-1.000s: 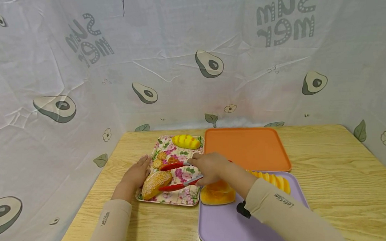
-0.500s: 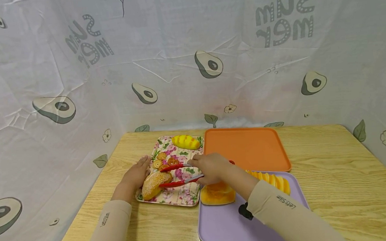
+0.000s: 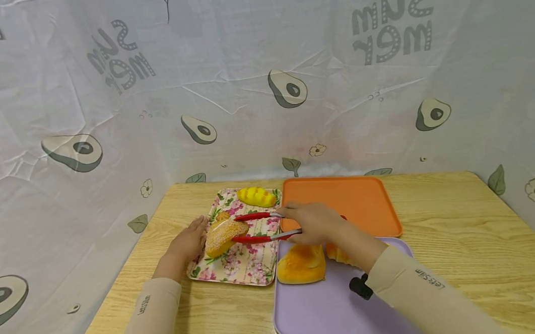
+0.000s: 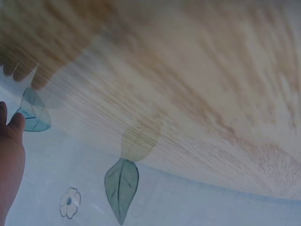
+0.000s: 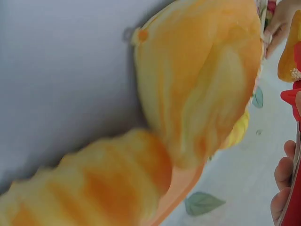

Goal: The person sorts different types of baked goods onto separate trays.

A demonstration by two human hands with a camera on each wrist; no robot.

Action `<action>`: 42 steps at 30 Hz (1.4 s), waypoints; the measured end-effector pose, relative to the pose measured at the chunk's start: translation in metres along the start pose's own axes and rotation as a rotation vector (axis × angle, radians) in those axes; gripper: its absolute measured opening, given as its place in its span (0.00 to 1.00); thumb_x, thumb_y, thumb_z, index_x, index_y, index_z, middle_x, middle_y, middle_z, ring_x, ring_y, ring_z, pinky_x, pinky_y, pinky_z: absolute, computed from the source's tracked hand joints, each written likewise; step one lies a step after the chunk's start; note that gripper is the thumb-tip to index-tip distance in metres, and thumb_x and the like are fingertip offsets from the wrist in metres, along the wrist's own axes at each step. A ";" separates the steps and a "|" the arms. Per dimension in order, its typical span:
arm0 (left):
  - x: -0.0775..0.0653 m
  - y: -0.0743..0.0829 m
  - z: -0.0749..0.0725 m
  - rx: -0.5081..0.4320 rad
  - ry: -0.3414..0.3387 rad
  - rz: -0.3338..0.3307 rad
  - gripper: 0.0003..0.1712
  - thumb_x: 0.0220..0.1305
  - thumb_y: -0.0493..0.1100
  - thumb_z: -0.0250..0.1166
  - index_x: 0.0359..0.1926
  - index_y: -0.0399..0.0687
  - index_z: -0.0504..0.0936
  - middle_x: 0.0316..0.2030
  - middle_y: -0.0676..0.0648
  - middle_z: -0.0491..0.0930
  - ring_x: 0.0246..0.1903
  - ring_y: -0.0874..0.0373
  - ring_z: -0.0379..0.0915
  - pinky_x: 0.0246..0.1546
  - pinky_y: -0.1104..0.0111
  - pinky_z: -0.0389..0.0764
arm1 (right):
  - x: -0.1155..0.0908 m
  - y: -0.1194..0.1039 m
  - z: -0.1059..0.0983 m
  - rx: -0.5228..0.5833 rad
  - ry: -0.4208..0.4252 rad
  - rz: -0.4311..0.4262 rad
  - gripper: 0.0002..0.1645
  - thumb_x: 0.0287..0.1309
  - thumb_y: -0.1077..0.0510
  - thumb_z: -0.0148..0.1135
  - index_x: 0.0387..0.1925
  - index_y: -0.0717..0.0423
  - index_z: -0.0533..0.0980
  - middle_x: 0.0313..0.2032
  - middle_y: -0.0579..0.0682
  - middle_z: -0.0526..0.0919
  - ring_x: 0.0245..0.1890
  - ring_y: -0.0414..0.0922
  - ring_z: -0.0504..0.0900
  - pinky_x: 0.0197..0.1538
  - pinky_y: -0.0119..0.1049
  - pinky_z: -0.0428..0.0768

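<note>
In the head view, my right hand (image 3: 316, 222) grips red-tipped metal tongs (image 3: 255, 239). A sesame-topped bread roll (image 3: 221, 237) sits between the tong tips, over the floral tray (image 3: 255, 273). My left hand (image 3: 187, 248) rests along that tray's left edge, fingers extended. A yellow scored loaf (image 3: 256, 197) lies at the tray's far end, and a small cookie (image 3: 222, 216) shows just behind the roll. At the edge of the right wrist view are my right fingers (image 5: 283, 176) and part of the roll (image 5: 286, 66). The left wrist view catches only part of my left hand (image 4: 10, 165) by the tabletop.
Right of the floral tray stands a purple tray (image 3: 320, 310) bearing a golden bun (image 3: 302, 266) and a ridged bread (image 3: 337, 254), partly under my right forearm. Behind it is an orange tray (image 3: 355, 202). A printed cloth (image 3: 245, 87) hangs around the wooden table (image 3: 457, 238).
The tongs have closed on the sesame roll and moved it up and to the right, now covering most of the small cookies. My left hand has stayed at the tray edge.
</note>
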State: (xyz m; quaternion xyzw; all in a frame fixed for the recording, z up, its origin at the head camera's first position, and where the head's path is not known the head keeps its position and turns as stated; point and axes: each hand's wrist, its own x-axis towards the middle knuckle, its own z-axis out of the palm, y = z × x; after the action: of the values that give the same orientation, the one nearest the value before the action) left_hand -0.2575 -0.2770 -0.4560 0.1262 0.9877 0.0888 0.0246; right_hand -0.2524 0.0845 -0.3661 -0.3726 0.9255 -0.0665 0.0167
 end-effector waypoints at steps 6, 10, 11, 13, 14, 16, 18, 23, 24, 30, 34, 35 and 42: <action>0.000 -0.001 0.002 0.012 0.006 0.010 0.31 0.73 0.40 0.50 0.72 0.34 0.53 0.71 0.34 0.50 0.69 0.39 0.47 0.65 0.46 0.54 | -0.023 0.018 -0.008 0.004 0.029 0.034 0.42 0.52 0.41 0.68 0.67 0.48 0.67 0.60 0.49 0.71 0.27 0.39 0.76 0.37 0.39 0.81; 0.001 -0.001 0.002 0.016 0.000 0.009 0.31 0.73 0.40 0.49 0.72 0.34 0.52 0.71 0.34 0.50 0.69 0.39 0.47 0.65 0.45 0.54 | -0.039 0.032 -0.010 -0.004 0.053 0.036 0.42 0.51 0.42 0.69 0.66 0.50 0.68 0.58 0.50 0.72 0.30 0.41 0.78 0.39 0.42 0.82; 0.001 -0.001 0.002 0.017 0.002 0.013 0.31 0.73 0.40 0.49 0.72 0.33 0.52 0.71 0.34 0.50 0.68 0.39 0.47 0.65 0.45 0.55 | -0.042 0.035 -0.010 -0.006 0.057 0.040 0.42 0.51 0.42 0.69 0.66 0.50 0.68 0.59 0.50 0.72 0.30 0.41 0.79 0.39 0.43 0.82; 0.001 -0.002 0.003 0.022 0.005 0.018 0.31 0.74 0.40 0.49 0.72 0.33 0.52 0.71 0.34 0.50 0.68 0.39 0.47 0.65 0.45 0.55 | -0.049 0.041 -0.011 -0.005 0.062 0.052 0.42 0.51 0.41 0.69 0.66 0.50 0.69 0.59 0.51 0.72 0.30 0.41 0.79 0.41 0.44 0.82; 0.001 -0.002 0.003 0.023 0.005 0.021 0.31 0.74 0.40 0.49 0.72 0.33 0.52 0.71 0.34 0.50 0.68 0.38 0.47 0.64 0.45 0.55 | -0.052 0.044 -0.011 -0.002 0.066 0.056 0.42 0.51 0.42 0.70 0.65 0.51 0.69 0.59 0.51 0.72 0.30 0.40 0.79 0.41 0.45 0.82; 0.001 -0.002 0.003 0.023 0.007 0.023 0.31 0.74 0.40 0.49 0.72 0.32 0.52 0.71 0.33 0.50 0.69 0.39 0.47 0.65 0.45 0.55 | -0.059 0.049 -0.011 -0.001 0.072 0.068 0.42 0.50 0.42 0.69 0.65 0.51 0.69 0.58 0.51 0.73 0.27 0.39 0.77 0.40 0.44 0.82; 0.001 -0.002 0.003 0.019 0.007 0.021 0.31 0.73 0.40 0.49 0.72 0.32 0.52 0.71 0.33 0.50 0.69 0.38 0.46 0.65 0.45 0.55 | -0.065 0.053 -0.012 0.001 0.083 0.080 0.41 0.50 0.42 0.69 0.65 0.50 0.69 0.57 0.51 0.73 0.26 0.37 0.76 0.40 0.44 0.81; 0.001 -0.001 0.002 0.015 0.001 0.012 0.32 0.74 0.40 0.49 0.72 0.33 0.52 0.71 0.34 0.50 0.69 0.39 0.46 0.65 0.46 0.54 | -0.081 0.062 -0.016 0.014 0.133 0.084 0.41 0.50 0.43 0.70 0.64 0.51 0.70 0.55 0.51 0.75 0.31 0.41 0.79 0.40 0.46 0.81; 0.001 -0.001 0.002 0.017 0.001 0.013 0.32 0.74 0.40 0.49 0.72 0.33 0.52 0.71 0.34 0.50 0.69 0.39 0.46 0.65 0.46 0.54 | -0.084 0.064 -0.018 0.017 0.142 0.081 0.41 0.49 0.43 0.71 0.64 0.52 0.71 0.54 0.51 0.75 0.31 0.42 0.79 0.39 0.46 0.82; 0.002 -0.002 0.001 0.019 0.006 0.021 0.32 0.73 0.40 0.50 0.72 0.32 0.53 0.70 0.33 0.50 0.69 0.38 0.46 0.65 0.45 0.55 | -0.104 0.075 -0.024 -0.002 0.182 0.079 0.41 0.48 0.43 0.71 0.62 0.53 0.72 0.51 0.50 0.76 0.27 0.38 0.77 0.32 0.41 0.80; 0.002 -0.002 0.000 0.016 0.001 0.014 0.32 0.73 0.40 0.50 0.72 0.33 0.52 0.71 0.34 0.50 0.69 0.39 0.46 0.65 0.46 0.55 | -0.119 0.081 -0.027 -0.006 0.195 0.074 0.41 0.47 0.43 0.72 0.62 0.54 0.73 0.51 0.50 0.77 0.25 0.36 0.74 0.30 0.39 0.78; 0.002 -0.002 0.001 0.016 -0.001 0.013 0.32 0.73 0.40 0.50 0.72 0.33 0.52 0.71 0.34 0.50 0.69 0.39 0.46 0.65 0.46 0.55 | -0.122 0.082 -0.027 -0.011 0.195 0.074 0.41 0.47 0.43 0.72 0.61 0.54 0.73 0.51 0.50 0.77 0.25 0.35 0.74 0.30 0.39 0.78; 0.003 -0.004 0.004 0.008 -0.005 0.011 0.32 0.74 0.41 0.49 0.72 0.33 0.52 0.71 0.34 0.49 0.69 0.39 0.45 0.65 0.46 0.54 | -0.149 0.089 -0.028 -0.007 0.195 0.064 0.41 0.47 0.42 0.72 0.60 0.57 0.73 0.53 0.54 0.76 0.21 0.32 0.72 0.29 0.39 0.77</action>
State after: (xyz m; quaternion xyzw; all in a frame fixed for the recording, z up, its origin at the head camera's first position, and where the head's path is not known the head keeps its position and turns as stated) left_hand -0.2608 -0.2794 -0.4605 0.1319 0.9873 0.0849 0.0260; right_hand -0.2080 0.2545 -0.3530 -0.3344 0.9344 -0.0986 -0.0727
